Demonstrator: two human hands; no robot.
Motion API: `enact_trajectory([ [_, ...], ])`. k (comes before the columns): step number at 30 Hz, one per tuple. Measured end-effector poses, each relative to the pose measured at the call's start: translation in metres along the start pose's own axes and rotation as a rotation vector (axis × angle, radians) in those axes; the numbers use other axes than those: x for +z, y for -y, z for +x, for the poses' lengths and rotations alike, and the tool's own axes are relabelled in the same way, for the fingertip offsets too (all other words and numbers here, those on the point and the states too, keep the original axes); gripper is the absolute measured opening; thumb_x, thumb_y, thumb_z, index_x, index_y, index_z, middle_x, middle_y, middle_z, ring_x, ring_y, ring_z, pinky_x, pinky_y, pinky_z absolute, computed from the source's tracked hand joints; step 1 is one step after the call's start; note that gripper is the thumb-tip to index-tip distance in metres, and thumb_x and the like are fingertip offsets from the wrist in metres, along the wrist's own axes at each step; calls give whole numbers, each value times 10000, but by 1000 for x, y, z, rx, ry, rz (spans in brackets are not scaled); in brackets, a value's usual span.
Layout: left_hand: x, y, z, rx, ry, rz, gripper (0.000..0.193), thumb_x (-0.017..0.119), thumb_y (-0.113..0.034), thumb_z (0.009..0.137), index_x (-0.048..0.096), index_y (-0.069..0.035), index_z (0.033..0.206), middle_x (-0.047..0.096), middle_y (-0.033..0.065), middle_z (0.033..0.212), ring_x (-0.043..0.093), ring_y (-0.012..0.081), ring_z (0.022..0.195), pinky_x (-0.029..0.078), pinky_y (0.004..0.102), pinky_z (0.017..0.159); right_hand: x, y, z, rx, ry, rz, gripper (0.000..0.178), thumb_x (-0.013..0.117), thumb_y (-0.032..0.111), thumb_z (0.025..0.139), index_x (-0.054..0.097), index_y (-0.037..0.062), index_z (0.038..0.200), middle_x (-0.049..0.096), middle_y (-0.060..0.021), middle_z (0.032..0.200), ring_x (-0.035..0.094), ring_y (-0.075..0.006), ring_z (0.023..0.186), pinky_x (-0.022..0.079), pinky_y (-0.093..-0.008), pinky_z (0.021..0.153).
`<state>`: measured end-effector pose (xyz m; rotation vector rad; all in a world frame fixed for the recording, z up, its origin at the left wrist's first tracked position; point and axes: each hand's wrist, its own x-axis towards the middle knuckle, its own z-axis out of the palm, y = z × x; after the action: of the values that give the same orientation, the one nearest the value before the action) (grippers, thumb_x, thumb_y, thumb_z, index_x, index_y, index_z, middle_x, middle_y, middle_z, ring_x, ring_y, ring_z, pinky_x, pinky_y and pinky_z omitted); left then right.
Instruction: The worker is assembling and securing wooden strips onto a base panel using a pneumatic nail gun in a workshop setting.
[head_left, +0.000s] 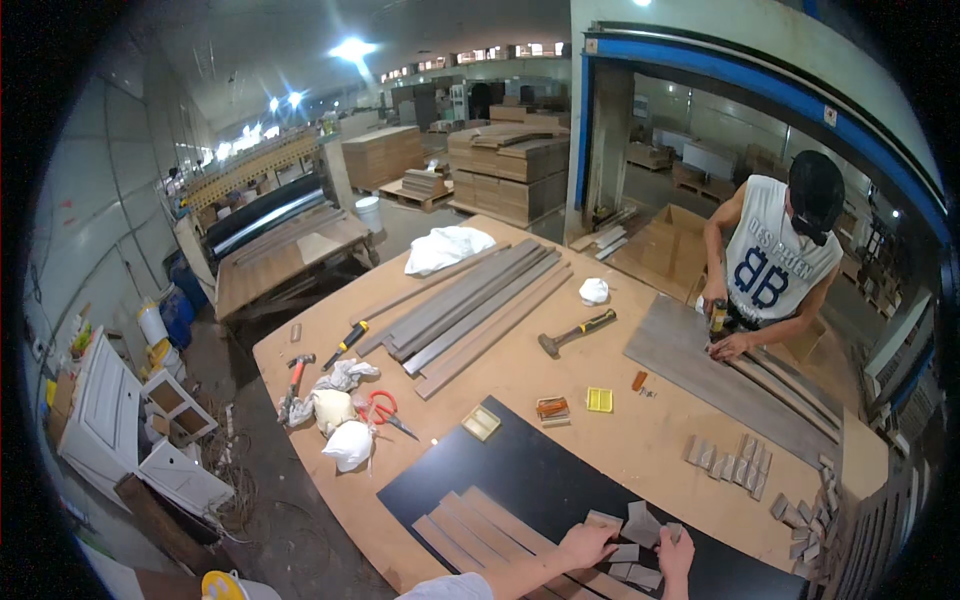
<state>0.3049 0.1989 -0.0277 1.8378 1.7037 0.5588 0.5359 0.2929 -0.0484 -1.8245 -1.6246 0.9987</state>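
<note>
Over the black panel (540,450) at the near edge of the table, my left hand (587,546) pinches a small wooden block (603,520). To its right, my right hand (676,556) is closed around another small grey-brown block (675,531), partly covered by the fingers. Between the hands stands a larger angular grey piece (641,524). Several flat small blocks (624,553) lie just below it. Long brown strips (480,530) lie side by side on the black panel, left of my hands and partly under my left forearm.
Across the table a co-worker (775,250) holds a yellow-and-black tool (717,315) against a grey-brown panel (690,345). A hammer (575,335), red scissors (382,408), small trays (481,422) and long strips (470,300) lie about. Small blocks (735,465) cluster at the right.
</note>
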Motion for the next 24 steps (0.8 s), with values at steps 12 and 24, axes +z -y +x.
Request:
enact_trajectory([
  [12,-10,-6,-3,-30,157,193,491,717,-360,887,556,-119,1284,502,130,1343,479,352,1295,440,520,981,11,30,-48,-264,-18,-383,653,825,218,734,590,80,1327,546,-161,1215,534,-374,1176,430,-465,1032],
  [24,-61,25,-3,-134,15,-128,354,589,-318,976,624,-98,1252,734,153,1036,704,372,934,568,491,799,-20,22,-33,-82,149,59,453,685,136,917,586,29,1346,681,-133,1075,642,-155,915,519,-307,820],
])
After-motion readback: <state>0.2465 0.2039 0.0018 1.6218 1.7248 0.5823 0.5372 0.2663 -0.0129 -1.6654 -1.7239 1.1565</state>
